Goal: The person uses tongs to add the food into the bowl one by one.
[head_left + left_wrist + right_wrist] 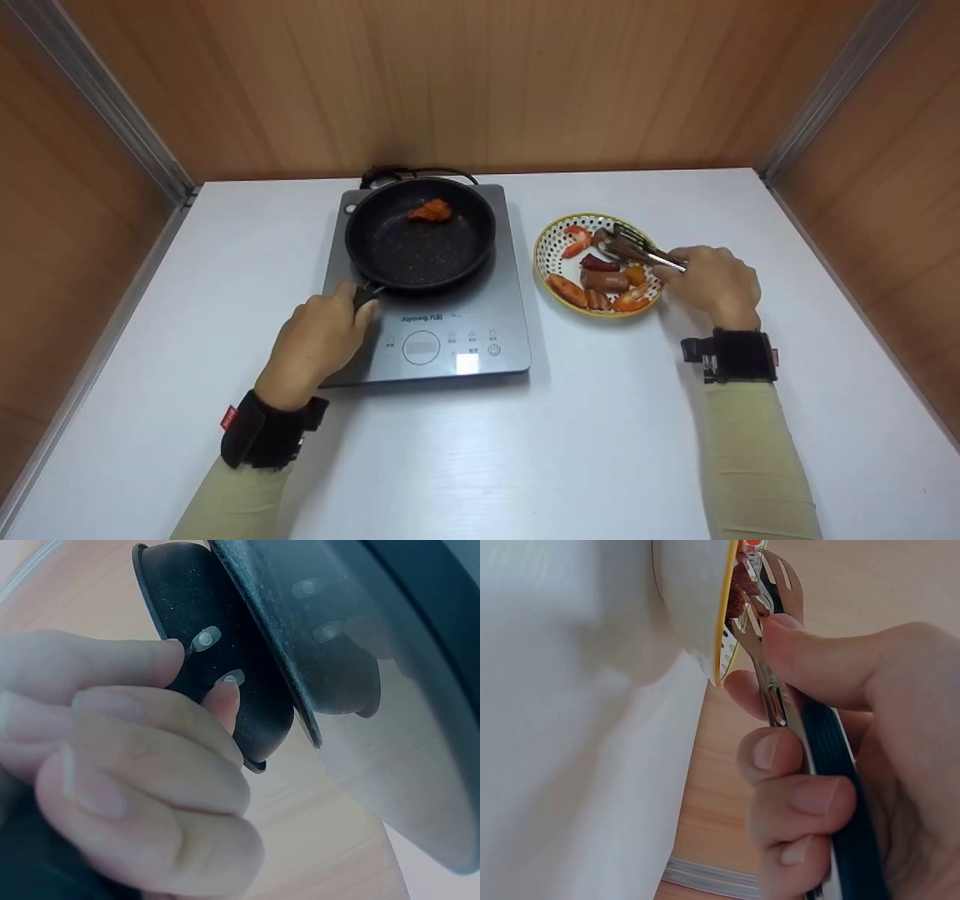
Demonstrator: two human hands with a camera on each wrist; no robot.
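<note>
Tongs (637, 249) gripped by right hand (712, 285), tips over plate (551, 236); left hand (315, 345) grips pan handle (365, 294)

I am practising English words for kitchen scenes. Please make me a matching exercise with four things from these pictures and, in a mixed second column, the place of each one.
Things:
1. orange food piece
2. tongs
3. frying pan
4. prawn

Places:
A. on the grey induction cooker
B. in the right hand
C. inside the pan, at its far side
D. in the dotted bowl

Pairs: 1-C, 2-B, 3-A, 4-D
</note>
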